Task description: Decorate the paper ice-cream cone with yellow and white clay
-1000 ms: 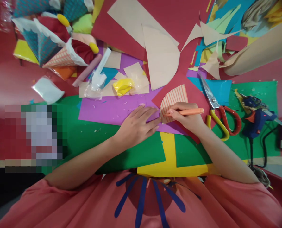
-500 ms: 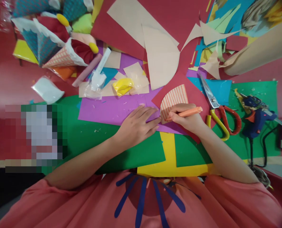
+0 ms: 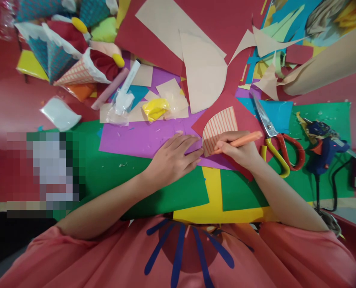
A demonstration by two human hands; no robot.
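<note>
My right hand [image 3: 239, 150] is closed around an orange marker [image 3: 246, 139], its tip at the lower part of a beige paper piece [image 3: 220, 125]. That piece has one curved edge and carries orange stripes; the hand hides its lower right. My left hand [image 3: 178, 154] lies flat with fingers spread on the purple sheet [image 3: 130, 138], fingertips at the left edge of the striped piece. Under the striped piece is a red sheet [image 3: 243, 110]. Scissors [image 3: 270, 130] with red and yellow handles rest to the right of my right hand.
A blue glue gun [image 3: 324, 154] with a cord lies at the right on green sheet. Fabric-like cones [image 3: 78, 70] stand at the upper left, near a packet of yellow clay [image 3: 155, 109] and a white packet [image 3: 60, 114]. A larger beige paper cutout [image 3: 204, 74] lies beyond the striped piece.
The marker and my right hand have shifted slightly to the right, with the marker tilted a little differently. My left hand and the striped piece stay in place.
</note>
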